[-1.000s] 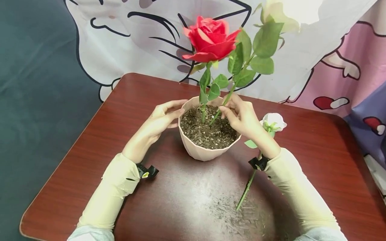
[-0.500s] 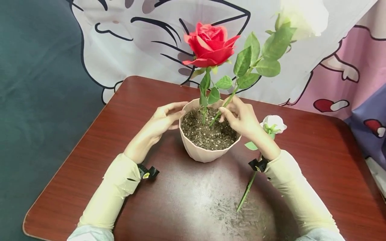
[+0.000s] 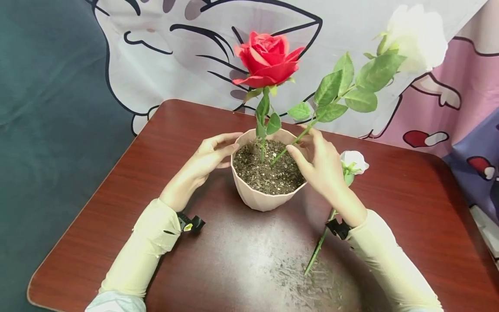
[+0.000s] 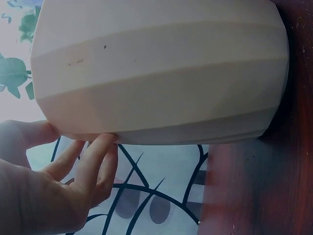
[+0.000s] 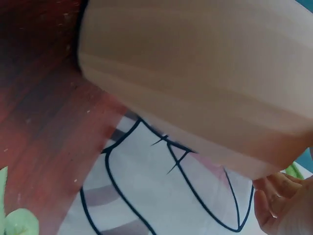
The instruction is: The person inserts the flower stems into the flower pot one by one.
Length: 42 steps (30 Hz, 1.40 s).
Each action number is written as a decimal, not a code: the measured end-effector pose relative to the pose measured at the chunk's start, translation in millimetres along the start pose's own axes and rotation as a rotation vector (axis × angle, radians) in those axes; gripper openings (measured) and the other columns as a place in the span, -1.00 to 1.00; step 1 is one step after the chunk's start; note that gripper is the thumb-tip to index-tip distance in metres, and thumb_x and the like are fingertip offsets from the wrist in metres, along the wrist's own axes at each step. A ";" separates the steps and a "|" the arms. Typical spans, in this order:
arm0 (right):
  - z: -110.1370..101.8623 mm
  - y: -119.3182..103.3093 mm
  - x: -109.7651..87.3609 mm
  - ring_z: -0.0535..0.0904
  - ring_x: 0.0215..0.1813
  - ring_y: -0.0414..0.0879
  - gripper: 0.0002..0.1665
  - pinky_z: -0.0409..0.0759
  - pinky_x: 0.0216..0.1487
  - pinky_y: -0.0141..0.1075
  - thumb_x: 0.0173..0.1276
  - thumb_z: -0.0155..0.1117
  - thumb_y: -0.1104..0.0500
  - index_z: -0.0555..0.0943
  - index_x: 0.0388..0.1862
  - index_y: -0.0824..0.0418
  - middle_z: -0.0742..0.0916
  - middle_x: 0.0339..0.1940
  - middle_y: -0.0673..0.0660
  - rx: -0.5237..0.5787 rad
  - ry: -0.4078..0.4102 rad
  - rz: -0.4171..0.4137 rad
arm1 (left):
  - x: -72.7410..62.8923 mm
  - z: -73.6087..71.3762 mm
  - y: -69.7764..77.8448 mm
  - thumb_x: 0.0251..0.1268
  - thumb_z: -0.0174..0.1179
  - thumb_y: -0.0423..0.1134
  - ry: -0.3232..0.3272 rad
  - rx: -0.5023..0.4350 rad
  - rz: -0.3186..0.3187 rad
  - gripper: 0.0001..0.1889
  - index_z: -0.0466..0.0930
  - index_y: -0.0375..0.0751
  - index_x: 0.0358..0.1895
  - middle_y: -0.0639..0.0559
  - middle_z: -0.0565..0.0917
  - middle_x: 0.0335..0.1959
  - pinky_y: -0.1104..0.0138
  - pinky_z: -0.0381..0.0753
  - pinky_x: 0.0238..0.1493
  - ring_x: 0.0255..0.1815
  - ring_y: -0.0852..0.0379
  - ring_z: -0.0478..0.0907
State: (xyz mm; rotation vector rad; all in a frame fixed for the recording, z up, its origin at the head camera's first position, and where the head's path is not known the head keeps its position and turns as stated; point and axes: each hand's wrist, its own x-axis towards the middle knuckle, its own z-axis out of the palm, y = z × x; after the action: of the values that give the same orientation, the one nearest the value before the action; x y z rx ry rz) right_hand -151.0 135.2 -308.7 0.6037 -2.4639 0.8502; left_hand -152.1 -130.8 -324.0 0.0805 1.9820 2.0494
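A faceted pale pink flowerpot (image 3: 265, 200) filled with dark soil (image 3: 278, 180) stands on the table. In it a red rose (image 3: 269, 60) rises nearly upright, and a tall white rose (image 3: 419, 41) leans far to the right. My left hand (image 3: 202, 159) touches the pot's left side near the rim; in the left wrist view its fingertips (image 4: 108, 138) rest on the outer wall. Around the leaning stem, without visibly gripping it, my right hand (image 3: 324, 167) spreads thumb and fingers. The right wrist view shows that hand (image 5: 283, 200) beside the rim, partly cut off.
Another white rose (image 3: 354, 162) lies on the reddish-brown table (image 3: 187, 268) to the right, partly hidden under the right forearm. Scuff marks show near its stem end. A curtain (image 3: 187, 73) with cartoon cats hangs behind the table's far edge.
The white rose in the pot has tipped further right. My right hand has loosened from its stem and shifted slightly right, its fingers spreading. The left hand keeps its place at the pot.
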 end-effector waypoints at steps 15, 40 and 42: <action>-16.5 22.4 -11.2 0.59 -0.11 0.12 -0.45 0.42 -0.10 -0.01 0.29 0.26 0.03 0.41 0.20 0.20 0.72 -0.22 0.15 -0.053 0.058 0.012 | -0.4 3.3 -1.8 0.34 0.08 -0.23 0.017 0.012 -0.004 -0.55 0.38 -0.08 0.29 -0.02 0.44 0.20 0.08 0.50 0.05 0.15 0.07 0.44; -60.8 80.7 -99.8 0.44 -0.50 -0.31 -0.71 0.32 -0.44 -0.41 0.29 0.24 0.00 0.60 -0.20 0.20 0.70 -0.49 0.12 -0.263 0.048 0.369 | 4.6 -2.0 -0.1 0.36 0.06 -0.23 -0.016 0.020 0.006 -0.53 0.34 -0.11 0.33 0.00 0.41 0.23 0.28 0.56 -0.09 0.09 0.15 0.45; -62.6 84.3 -107.0 0.45 -0.52 -0.27 -0.68 0.33 -0.48 -0.43 0.31 0.22 -0.03 0.61 -0.24 0.23 0.69 -0.51 0.12 -0.237 -0.030 0.413 | 5.5 -1.4 -1.1 0.36 0.06 -0.23 -0.023 0.017 0.003 -0.53 0.34 -0.11 0.33 0.00 0.40 0.23 0.27 0.55 -0.08 0.09 0.15 0.45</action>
State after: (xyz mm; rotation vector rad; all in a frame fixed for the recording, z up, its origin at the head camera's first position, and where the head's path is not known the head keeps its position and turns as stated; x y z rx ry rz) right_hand -93.5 263.1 -361.7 0.0220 -2.7087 0.6784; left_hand -157.5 -130.8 -326.1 0.1108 1.9872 2.0246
